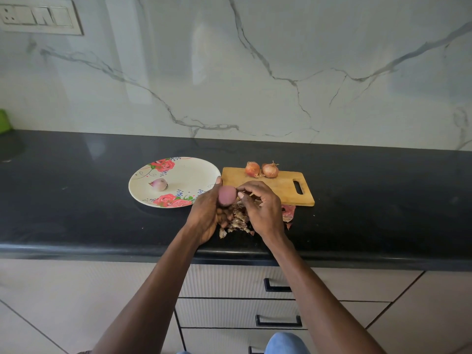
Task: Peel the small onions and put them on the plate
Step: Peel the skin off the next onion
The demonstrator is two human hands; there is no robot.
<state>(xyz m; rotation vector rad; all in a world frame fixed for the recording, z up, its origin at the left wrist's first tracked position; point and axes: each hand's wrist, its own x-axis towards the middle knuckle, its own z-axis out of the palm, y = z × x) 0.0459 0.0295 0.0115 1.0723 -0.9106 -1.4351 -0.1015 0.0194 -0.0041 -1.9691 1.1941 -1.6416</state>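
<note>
You've got one peeled onion (158, 184) lying on its side on the floral plate (189, 172), pale purple, left of the plate's centre. A second onion (227, 195), purple and mostly bare, sits held above the counter just beside the plate's right rim. Two unpeeled onions (252, 169) (270, 170), orange-brown skins on, rest touching each other at the far edge of the cutting board (281, 186).

You find no readable text, label, brand or number here: the plate (178, 172) carries only painted roses, and the switch panel (38, 17) on the wall shows no markings you can make out.
</note>
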